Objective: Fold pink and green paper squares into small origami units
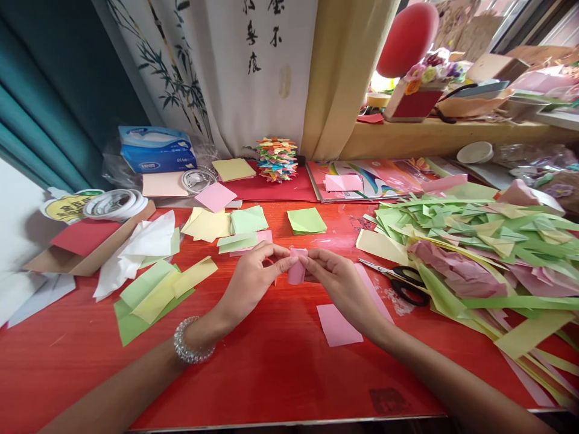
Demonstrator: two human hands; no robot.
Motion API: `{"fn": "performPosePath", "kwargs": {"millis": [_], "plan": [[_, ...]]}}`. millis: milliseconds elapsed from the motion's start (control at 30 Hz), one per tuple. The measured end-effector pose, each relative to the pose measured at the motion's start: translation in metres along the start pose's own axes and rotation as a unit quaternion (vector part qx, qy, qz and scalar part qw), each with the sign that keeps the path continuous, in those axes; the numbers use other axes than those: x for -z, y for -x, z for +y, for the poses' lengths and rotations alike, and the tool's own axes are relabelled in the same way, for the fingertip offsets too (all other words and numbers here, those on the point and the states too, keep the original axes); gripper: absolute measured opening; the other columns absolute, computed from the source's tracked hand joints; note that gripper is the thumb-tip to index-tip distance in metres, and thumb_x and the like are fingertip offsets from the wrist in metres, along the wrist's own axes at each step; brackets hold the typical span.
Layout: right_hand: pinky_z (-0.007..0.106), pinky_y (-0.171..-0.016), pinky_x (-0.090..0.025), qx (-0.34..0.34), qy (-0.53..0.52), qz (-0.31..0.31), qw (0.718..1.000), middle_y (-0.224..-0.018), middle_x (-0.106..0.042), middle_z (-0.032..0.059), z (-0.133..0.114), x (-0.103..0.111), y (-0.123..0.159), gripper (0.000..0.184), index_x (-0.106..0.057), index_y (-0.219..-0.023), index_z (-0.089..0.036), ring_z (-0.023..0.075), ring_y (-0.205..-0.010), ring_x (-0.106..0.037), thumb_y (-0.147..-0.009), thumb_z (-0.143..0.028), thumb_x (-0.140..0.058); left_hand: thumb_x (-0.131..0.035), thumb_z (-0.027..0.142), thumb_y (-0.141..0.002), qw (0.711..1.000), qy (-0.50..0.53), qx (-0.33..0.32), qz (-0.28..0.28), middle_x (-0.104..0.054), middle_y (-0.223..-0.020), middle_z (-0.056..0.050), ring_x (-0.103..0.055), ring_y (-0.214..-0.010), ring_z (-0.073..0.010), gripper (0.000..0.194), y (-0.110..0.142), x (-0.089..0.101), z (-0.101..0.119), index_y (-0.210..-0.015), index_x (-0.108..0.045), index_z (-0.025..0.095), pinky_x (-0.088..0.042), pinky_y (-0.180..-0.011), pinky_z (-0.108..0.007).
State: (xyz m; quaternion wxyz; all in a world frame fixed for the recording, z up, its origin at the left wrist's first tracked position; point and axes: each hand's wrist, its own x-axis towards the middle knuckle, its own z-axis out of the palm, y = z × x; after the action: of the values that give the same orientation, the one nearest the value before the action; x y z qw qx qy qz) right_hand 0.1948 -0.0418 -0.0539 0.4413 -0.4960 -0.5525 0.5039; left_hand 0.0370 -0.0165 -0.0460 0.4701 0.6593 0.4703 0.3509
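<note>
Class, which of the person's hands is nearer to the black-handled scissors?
Right. The right hand, pinching a pink paper, is left of the scissors; the left hand, on the paper's other side, is farther left.

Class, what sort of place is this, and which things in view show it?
Probably a craft corner, perhaps at home: the table bears a paper heap and scissors, and the left hand and right hand hold pink paper.

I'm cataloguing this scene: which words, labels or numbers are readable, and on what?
"不": white curtain, right column.
"痕": same curtain, left column; its other characters are cut off or unclear.
Blue tissue pack: lettering too blurred.
Yellow label: too blurred.
</note>
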Motion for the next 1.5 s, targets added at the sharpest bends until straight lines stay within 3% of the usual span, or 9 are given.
{"fn": "performPosePath", "kwargs": {"millis": [200,533,767,967,1133,1500], "plan": [[0.030,-0.073,-0.049,0.010,0.037,0.001,0.999,-0.067,-0.056,0.0001,0.001,-0.001,0.001,0.029,-0.056,-0.071,-0.019,0.0145,-0.067,-0.055,-0.086,-0.041,-0.045,-0.057,0.041,-0.081,1.000,-0.001,0.008,0.007,-0.057,-0.080,-0.001,-0.050,-0.067,-0.0136,0.022,0.000,-0.001,0.001,-0.079,-0.060,0.019,-0.041,-0.061,-0.026],[0.029,-0.072,-0.048,0.010,0.054,0.000,0.998,-0.075,-0.060,0.0012,0.000,-0.001,0.001,0.025,-0.060,-0.078,-0.018,0.0168,-0.076,-0.058,-0.086,-0.038,-0.047,-0.056,0.037,-0.083,1.000,0.009,-0.011,0.025,-0.055,-0.080,0.001,-0.053,-0.066,-0.0120,0.018,0.001,0.001,-0.002,-0.078,-0.058,0.020,-0.043,-0.065,-0.026],[0.027,-0.068,-0.046,0.028,0.050,0.004,0.998,-0.074,-0.062,0.0017,-0.003,0.006,-0.002,0.028,-0.061,-0.075,-0.017,0.0152,-0.072,-0.057,-0.087,-0.038,-0.046,-0.056,0.036,-0.084,0.997,-0.075,-0.021,0.002,-0.058,-0.079,0.002,-0.052,-0.069,-0.0121,0.018,-0.001,0.002,0.001,-0.076,-0.058,0.020,-0.040,-0.065,-0.026],[0.027,-0.075,-0.046,0.054,0.050,-0.018,0.997,-0.094,-0.066,0.0038,-0.009,0.011,-0.009,0.022,-0.062,-0.093,-0.019,0.0163,-0.087,-0.060,-0.080,-0.036,-0.058,-0.056,0.036,-0.083,0.995,-0.090,-0.034,-0.013,-0.056,-0.073,0.002,-0.050,-0.066,-0.0124,0.021,0.004,0.002,0.009,-0.073,-0.061,0.019,-0.038,-0.061,-0.025],[0.024,-0.063,-0.042,0.067,0.082,0.009,0.994,-0.072,-0.063,0.0003,-0.009,0.006,-0.007,0.019,-0.059,-0.073,-0.017,0.0118,-0.067,-0.056,-0.084,-0.032,-0.055,-0.055,0.037,-0.083,0.995,-0.095,-0.020,-0.024,-0.059,-0.077,0.000,-0.052,-0.069,-0.0132,0.022,0.007,-0.004,0.013,-0.073,-0.062,0.018,-0.039,-0.062,-0.025],[0.025,-0.062,-0.041,0.055,0.059,0.007,0.997,-0.071,-0.061,0.0018,0.000,0.009,-0.012,0.028,-0.059,-0.071,-0.016,0.0122,-0.066,-0.053,-0.082,-0.041,-0.055,-0.057,0.035,-0.081,0.997,-0.018,0.045,-0.056,-0.062,-0.072,0.002,-0.052,-0.064,-0.0116,0.021,0.005,-0.001,0.012,-0.073,-0.063,0.017,-0.038,-0.060,-0.025]]}}
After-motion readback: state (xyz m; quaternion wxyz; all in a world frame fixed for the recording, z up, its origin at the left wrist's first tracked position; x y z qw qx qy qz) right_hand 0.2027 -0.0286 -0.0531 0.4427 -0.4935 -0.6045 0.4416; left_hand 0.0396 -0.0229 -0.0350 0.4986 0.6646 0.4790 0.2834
